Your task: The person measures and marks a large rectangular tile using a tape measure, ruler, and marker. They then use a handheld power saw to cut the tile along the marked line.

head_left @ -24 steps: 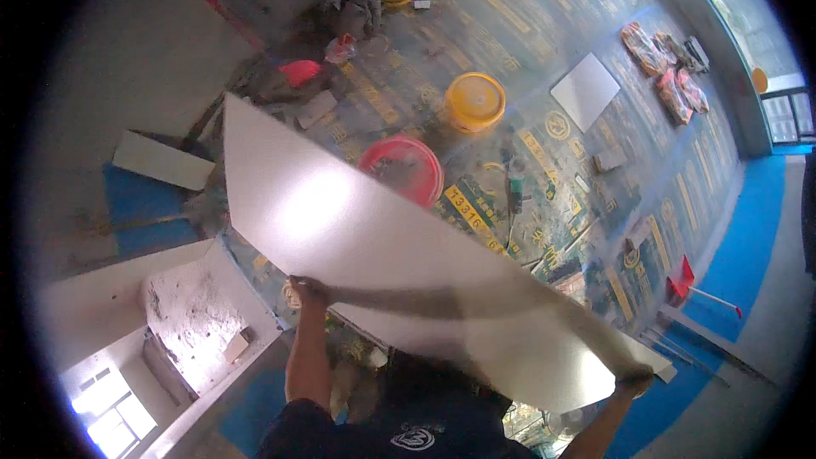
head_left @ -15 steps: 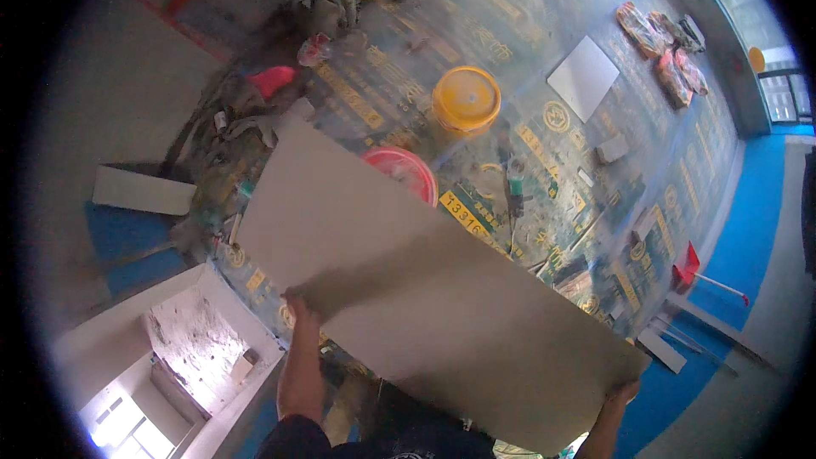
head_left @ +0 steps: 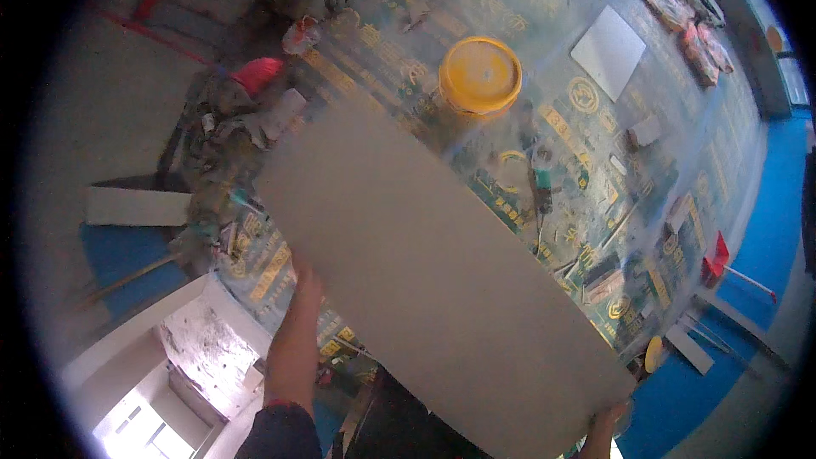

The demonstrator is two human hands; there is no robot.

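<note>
Well left of the left hand is a pale board (head_left: 140,206). The left hand (head_left: 305,276) clasps the near edge of a large panel (head_left: 450,289), fingers partly hidden. The panel slants from there to the right hand (head_left: 607,422), which grips its lower right corner. Beyond both hands stands a yellow bucket (head_left: 481,76); beyond and right of the right hand, a red dustpan (head_left: 716,260). Picking up looks done; the panel is held, not yet set down.

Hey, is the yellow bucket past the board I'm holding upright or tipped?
Upright. The yellow bucket shows its round top, with a strip of side wall below it, beyond the board.
</note>
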